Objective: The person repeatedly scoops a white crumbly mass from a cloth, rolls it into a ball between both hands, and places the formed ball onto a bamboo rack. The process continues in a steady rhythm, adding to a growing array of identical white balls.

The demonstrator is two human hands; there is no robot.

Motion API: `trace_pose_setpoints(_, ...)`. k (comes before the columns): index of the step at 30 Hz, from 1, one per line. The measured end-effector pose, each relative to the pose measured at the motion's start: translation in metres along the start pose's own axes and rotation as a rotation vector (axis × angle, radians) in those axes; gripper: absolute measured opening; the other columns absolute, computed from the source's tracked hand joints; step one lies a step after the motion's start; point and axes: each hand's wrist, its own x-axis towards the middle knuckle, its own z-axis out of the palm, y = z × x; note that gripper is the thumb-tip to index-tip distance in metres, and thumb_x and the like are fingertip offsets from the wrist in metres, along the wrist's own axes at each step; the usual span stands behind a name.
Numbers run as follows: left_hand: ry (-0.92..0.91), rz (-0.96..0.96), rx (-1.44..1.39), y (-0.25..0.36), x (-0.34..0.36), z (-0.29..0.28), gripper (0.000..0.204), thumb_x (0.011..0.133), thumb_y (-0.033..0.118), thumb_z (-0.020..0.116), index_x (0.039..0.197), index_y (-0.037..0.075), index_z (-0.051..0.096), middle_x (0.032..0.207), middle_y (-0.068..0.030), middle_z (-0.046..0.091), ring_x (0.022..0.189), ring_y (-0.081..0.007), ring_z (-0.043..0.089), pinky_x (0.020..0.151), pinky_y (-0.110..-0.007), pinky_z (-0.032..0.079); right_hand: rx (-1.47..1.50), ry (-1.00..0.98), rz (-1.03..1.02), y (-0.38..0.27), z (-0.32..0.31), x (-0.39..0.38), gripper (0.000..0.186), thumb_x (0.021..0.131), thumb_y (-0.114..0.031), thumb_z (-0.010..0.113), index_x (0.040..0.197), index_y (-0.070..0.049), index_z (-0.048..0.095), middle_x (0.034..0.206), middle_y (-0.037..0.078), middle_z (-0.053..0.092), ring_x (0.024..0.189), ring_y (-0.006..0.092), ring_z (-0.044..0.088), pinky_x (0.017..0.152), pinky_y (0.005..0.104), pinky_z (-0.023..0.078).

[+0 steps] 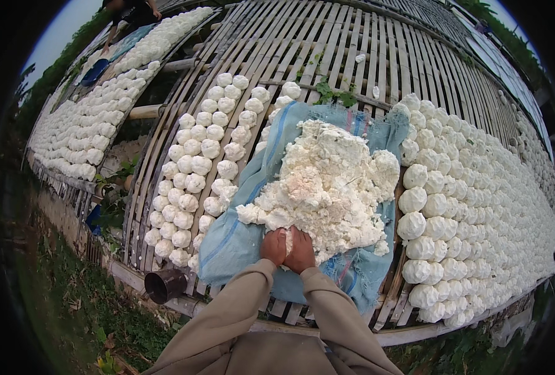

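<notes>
While the bare left hand (pixel 275 245) and bare right hand (pixel 300 249) meet at its near edge, a crumbly off-white mass (pixel 333 181) lies heaped on a frayed light-blue woven sheet (pixel 227 250)

Mass: moist-looking, coarse, broken into uneven clumps and loose crumbs. Mostly creamy white, with a faint pinkish-tan patch around the middle. Surface rough and pitted, outline ragged; a bigger rounded clump bulges at its right side, smaller bits spill along the lower right. It covers much of the sheet, which has darker blue and pinkish stripes and loose threads at its edges.

Grip: both hands closed in side by side, thumbs next to each other, a little of the white material showing between them. Fingertips hidden, so can't tell how tightly either one squeezes. Tan long sleeves (pixel 340 300) run up from the lower edge.

Under the sheet: a slatted bamboo rack (pixel 377 50). Left of the sheet, rows of rounded white lumps (pixel 191 147), fist-shaped with creased surfaces; to the right, a much larger block of similar white balls (pixel 413 200), packed close. A dark brown cylindrical container (pixel 165 285) is at the near left edge. Far upper left: another person (pixel 133 12) near a blue basin (pixel 94 72).
</notes>
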Motion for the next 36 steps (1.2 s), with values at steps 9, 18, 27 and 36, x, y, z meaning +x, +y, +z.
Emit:
trace_pose_setpoints(9,-0.007,0.266,-0.174,0.000,-0.025,-0.021,0.035,0.106,0.030,0.049,0.117,0.005,0.071,0.117,-0.0220,0.069,0.106,-0.0427,0.064,0.094,-0.050,0.049,-0.167,-0.138,0.021,-0.043,-0.031,-0.052,0.109,0.067,-0.043,0.093,0.151,0.001,0.040,0.146,0.020,0.048,0.138,0.0402,0.044,0.116,0.0511,0.038)
trace_pose_setpoints(18,-0.012,0.076,-0.068,-0.018,-0.084,-0.006,0.042,0.108,0.033,0.049,0.137,0.010,0.067,0.125,-0.0163,0.070,0.120,-0.0383,0.063,0.101,-0.049,0.048,-0.098,-0.266,0.316,-0.051,-0.017,-0.077,0.109,0.070,-0.054,0.089,0.153,-0.005,0.038,0.143,0.028,0.049,0.131,0.0489,0.053,0.108,0.0574,0.045)
trace_pose_setpoints(27,-0.334,-0.429,-1.646,0.039,-0.021,-0.085,0.048,0.108,0.045,0.048,0.136,0.009,0.064,0.127,-0.0082,0.072,0.118,-0.0267,0.069,0.098,-0.043,0.057,0.094,0.190,0.067,-0.124,-0.090,0.011,0.052,0.088,-0.045,0.074,0.126,-0.010,0.070,0.129,0.024,0.067,0.122,0.0407,0.064,0.103,0.0506,0.051)
trace_pose_setpoints(36,-0.535,-0.247,-1.838,0.102,-0.058,-0.090,0.067,0.097,0.070,0.050,0.144,0.023,0.060,0.138,-0.0100,0.066,0.125,-0.0341,0.063,0.106,-0.055,0.051,-0.171,0.896,-0.130,-0.186,-0.151,-0.005,0.029,0.100,-0.027,0.063,0.117,-0.007,0.075,0.130,0.023,0.067,0.117,0.0404,0.065,0.101,0.0483,0.051)
